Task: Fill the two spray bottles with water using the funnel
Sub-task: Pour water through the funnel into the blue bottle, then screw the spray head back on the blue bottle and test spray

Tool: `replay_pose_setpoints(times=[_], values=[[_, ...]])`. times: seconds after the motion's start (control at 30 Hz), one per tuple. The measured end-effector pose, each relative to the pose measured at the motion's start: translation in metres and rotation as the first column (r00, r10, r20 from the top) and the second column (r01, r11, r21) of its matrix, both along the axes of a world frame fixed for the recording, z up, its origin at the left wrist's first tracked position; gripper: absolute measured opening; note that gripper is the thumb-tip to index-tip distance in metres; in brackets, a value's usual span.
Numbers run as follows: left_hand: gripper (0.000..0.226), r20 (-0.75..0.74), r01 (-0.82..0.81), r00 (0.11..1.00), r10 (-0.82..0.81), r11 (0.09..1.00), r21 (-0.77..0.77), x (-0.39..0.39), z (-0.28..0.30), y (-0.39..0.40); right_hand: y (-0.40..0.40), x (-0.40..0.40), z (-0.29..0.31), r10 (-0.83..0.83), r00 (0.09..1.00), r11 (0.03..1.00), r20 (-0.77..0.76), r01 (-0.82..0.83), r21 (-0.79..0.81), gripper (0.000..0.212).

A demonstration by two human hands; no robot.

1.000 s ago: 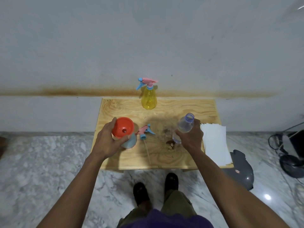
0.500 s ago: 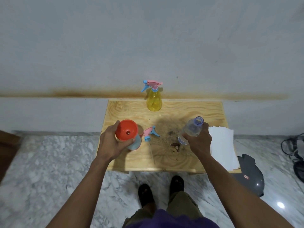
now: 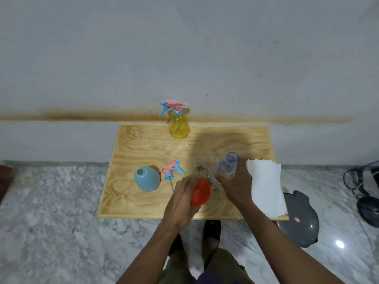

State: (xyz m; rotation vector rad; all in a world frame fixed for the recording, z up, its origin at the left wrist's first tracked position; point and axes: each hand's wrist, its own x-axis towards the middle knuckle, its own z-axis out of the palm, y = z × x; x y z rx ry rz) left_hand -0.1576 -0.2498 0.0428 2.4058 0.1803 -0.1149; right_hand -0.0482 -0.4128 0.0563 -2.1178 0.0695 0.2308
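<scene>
Marble flooring (image 3: 51, 212) is being seen beneath the plywood tabletop (image 3: 143, 144). An orange funnel (image 3: 202, 191) is being gripped by the left hand (image 3: 181, 203), a clear water bottle (image 3: 224, 167) by the right hand (image 3: 238, 185). Farther off, the blue spray bottle (image 3: 146, 178) is being left uncapped; the yellow spray bottle (image 3: 178, 125) is being kept by the stained wall (image 3: 184, 48). No writing is legible.

I see a plywood table (image 3: 143, 201) set against a grey wall (image 3: 184, 48) bearing a brown stain (image 3: 82, 115). White paper sheets (image 3: 265, 185) lie on its right edge. On the marble floor (image 3: 51, 212), right of the table: a grey pan (image 3: 297, 222); farther right, black cables (image 3: 365, 181).
</scene>
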Motion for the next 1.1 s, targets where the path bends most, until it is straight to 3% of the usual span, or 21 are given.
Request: replay_pose_setpoints(times=[0.07, 0.33, 0.57, 0.67, 0.77, 0.83, 0.93, 1.0, 1.1], values=[[0.091, -0.064, 0.011, 0.998, -0.008, 0.999, 0.042, 0.007, -0.021, -0.009, -0.003, 0.003, 0.0, 0.025, 0.999, 1.0, 0.02, -0.025, -0.006, 0.054], [0.087, -0.035, -0.015, 0.999, 0.021, 0.988, 0.153, 0.034, -0.055, -0.025, -0.013, 0.006, -0.001, 0.081, 0.99, 0.997, 0.113, -0.081, 0.002, 0.063], [0.086, -0.099, -0.092, 0.99, 0.101, 0.991, 0.093, 0.036, -0.053, -0.033, -0.017, 0.01, -0.005, 0.117, 0.985, 0.993, 0.13, -0.119, 0.007, 0.062], [0.094, -0.143, -0.098, 0.984, 0.107, 0.993, 0.068, 0.035, -0.044, -0.033, -0.019, 0.009, -0.006, 0.109, 0.991, 0.994, 0.079, -0.109, 0.004, 0.066], [0.096, -0.089, -0.134, 0.987, 0.137, 0.99, 0.04, 0.03, -0.037, -0.029, -0.018, 0.002, -0.008, 0.072, 0.997, 0.997, 0.001, -0.072, 0.013, 0.076], [0.085, -0.027, -0.163, 0.986, 0.163, 0.986, 0.016, 0.021, -0.029, -0.024, -0.018, -0.008, -0.004, -0.043, 0.996, 0.999, -0.072, 0.044, 0.014, 0.073], [0.052, 0.118, -0.227, 0.966, 0.231, 0.973, -0.046, -0.004, -0.011, -0.015, -0.019, -0.033, 0.009, -0.254, 0.964, 0.967, -0.076, 0.256, 0.017, 0.047], [0.038, 0.189, -0.36, 0.909, 0.372, 0.928, -0.094, -0.031, -0.007, -0.003, -0.013, -0.052, 0.016, -0.221, 0.974, 0.975, -0.053, 0.222, 0.01, 0.038], [0.029, 0.154, -0.591, 0.779, 0.607, 0.794, -0.139, -0.066, -0.015, 0.031, 0.02, -0.067, 0.017, -0.041, 0.999, 0.999, 0.0, 0.041, 0.005, 0.027]])
